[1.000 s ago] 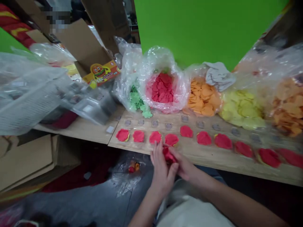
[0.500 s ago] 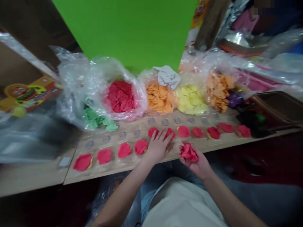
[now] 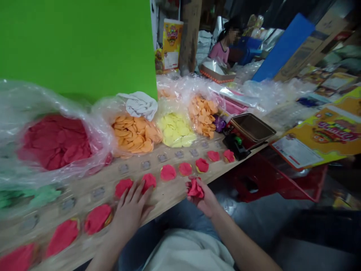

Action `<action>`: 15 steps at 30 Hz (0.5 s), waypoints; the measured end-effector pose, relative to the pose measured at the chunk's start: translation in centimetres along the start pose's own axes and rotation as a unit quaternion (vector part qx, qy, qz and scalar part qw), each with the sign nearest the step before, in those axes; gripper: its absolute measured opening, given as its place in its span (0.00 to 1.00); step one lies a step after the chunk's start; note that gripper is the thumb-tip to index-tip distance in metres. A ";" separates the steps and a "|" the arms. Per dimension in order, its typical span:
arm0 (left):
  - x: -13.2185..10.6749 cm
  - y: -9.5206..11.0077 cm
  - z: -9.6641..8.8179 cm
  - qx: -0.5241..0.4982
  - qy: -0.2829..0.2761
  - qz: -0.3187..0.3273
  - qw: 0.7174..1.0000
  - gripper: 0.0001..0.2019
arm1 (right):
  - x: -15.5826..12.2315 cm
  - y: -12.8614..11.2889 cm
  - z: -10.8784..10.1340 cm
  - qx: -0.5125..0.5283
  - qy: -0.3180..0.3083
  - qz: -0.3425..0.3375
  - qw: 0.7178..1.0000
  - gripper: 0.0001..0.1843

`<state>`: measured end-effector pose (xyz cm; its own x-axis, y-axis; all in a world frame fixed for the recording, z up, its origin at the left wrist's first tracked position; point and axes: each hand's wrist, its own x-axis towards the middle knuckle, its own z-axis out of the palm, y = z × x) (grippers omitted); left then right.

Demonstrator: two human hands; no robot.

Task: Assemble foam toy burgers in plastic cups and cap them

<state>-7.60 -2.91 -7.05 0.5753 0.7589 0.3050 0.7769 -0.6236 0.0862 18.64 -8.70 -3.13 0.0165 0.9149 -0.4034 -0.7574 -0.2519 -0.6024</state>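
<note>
We've got a green panel [image 3: 70,45] ahead-left of the fingers [image 3: 135,197], wooden post [image 3: 190,35] beyond them, blue board [image 3: 283,47] far right, red plastic crate [image 3: 270,180] on grey floor [image 3: 237,207] lower right

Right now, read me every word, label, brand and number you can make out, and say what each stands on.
Yellow card: red lettering above a burger picture, too blurred to read.
Upright packet: print too small to read.
Nothing here can be quoted.
</note>
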 end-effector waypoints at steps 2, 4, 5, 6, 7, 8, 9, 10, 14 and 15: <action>0.1 0.2 0.0 0.015 -0.001 -0.003 1.000 0.25 | 0.7 -0.8 -0.5 0.005 -0.003 0.002 1.000 0.12; 0.2 0.4 0.0 0.027 -0.004 -0.002 1.000 0.25 | 1.2 -1.6 -1.1 0.006 -0.003 0.006 1.000 0.13; 0.3 0.4 -0.1 0.031 -0.004 -0.001 1.000 0.25 | 1.5 -1.9 -1.4 0.005 0.002 0.007 1.000 0.13; 0.3 0.4 -0.1 0.032 -0.005 0.000 0.999 0.25 | 1.7 -2.2 -1.7 0.003 0.008 0.009 1.000 0.12; 0.4 0.4 -0.1 0.031 -0.006 0.000 1.000 0.25 | 1.8 -2.5 -2.0 0.001 0.015 0.010 1.000 0.12; 0.4 0.4 0.0 0.028 -0.008 -0.001 1.000 0.25 | 2.0 -2.7 -2.3 -0.001 0.020 0.008 1.000 0.12; 0.4 0.4 0.0 0.026 -0.010 -0.003 1.000 0.25 | 2.1 -2.8 -2.5 -0.002 0.022 0.005 1.000 0.12; 0.4 0.4 0.1 0.024 -0.012 -0.006 1.000 0.25 | 2.1 -2.9 -2.6 -0.002 0.022 0.001 1.000 0.13; 0.1 0.5 0.1 0.029 -0.025 -0.005 0.999 0.26 | 2.4 -3.0 -3.0 0.004 0.023 -0.014 1.000 0.14; 0.1 0.5 0.0 0.028 -0.028 -0.004 0.999 0.26 | 2.4 -3.0 -3.0 0.005 0.025 -0.016 1.000 0.14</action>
<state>-7.14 -3.09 -7.00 0.5821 0.7736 0.2504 0.7932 -0.6080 0.0348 22.92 -6.68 -4.41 0.0733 0.9055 -0.4180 -0.7623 -0.2194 -0.6089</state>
